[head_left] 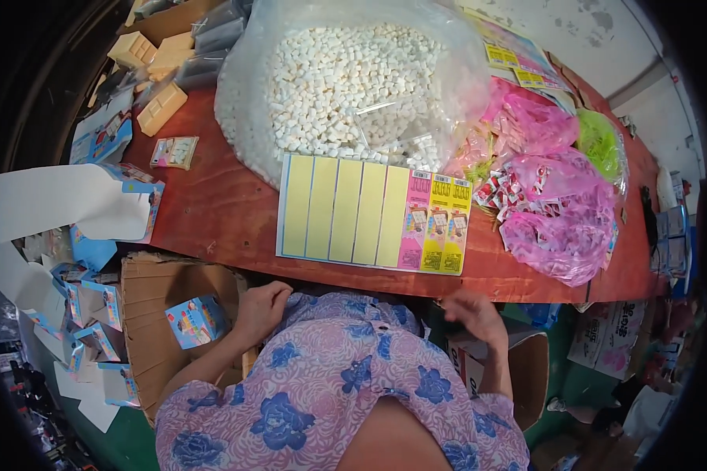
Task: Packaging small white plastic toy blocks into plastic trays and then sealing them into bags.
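Observation:
My left hand (264, 309) is just off the table's front edge, above my lap, its fingers curled together. Anything in them is too small or hidden to make out. Off the same edge to the right is my right hand (477, 315), slightly blurred, fingers loosely bent and apart with nothing seen in them. Between and beyond the hands, a sheet of label strips (343, 212) lies flat near the edge, mostly pale yellow, with pink and bright yellow printed strips at its right. Behind it a large clear plastic bag (247, 86) lies open, full of small white pieces (338, 74).
Pink plastic bags (562, 228) of small packets and a green bag (599, 141) lie on the red table (204, 212) at right. Cream moulded blocks (163, 108) and a small clear pack (174, 152) are at left. A cardboard box (145, 314) below holds a blue printed box (196, 322).

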Action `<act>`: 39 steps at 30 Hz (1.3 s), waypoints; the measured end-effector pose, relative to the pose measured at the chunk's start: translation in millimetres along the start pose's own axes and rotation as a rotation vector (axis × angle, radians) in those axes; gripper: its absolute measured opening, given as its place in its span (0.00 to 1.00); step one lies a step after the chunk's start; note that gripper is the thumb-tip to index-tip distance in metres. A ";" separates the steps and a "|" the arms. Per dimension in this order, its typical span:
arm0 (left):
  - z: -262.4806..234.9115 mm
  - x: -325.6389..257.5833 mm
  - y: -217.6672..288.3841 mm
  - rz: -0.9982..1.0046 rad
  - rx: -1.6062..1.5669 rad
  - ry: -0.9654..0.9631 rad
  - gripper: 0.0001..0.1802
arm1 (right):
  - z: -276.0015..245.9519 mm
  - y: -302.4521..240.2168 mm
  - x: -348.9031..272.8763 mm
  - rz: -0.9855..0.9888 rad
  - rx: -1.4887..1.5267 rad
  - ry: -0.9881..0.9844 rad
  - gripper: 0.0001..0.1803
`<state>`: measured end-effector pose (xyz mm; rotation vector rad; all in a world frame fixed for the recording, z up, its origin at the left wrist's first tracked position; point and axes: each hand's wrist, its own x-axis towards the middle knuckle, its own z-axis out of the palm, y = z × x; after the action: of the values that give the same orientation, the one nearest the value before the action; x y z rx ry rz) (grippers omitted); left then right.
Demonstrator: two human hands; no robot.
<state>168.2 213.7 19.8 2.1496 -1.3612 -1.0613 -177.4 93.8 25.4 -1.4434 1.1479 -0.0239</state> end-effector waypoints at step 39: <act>-98.5 69.0 -32.3 0.393 0.505 1.161 0.16 | 51.6 -271.9 186.0 -1.032 -0.772 0.065 0.14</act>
<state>279.7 160.1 34.5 2.0248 -1.3460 0.6981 113.4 -45.6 110.1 -2.6127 0.3237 -0.3817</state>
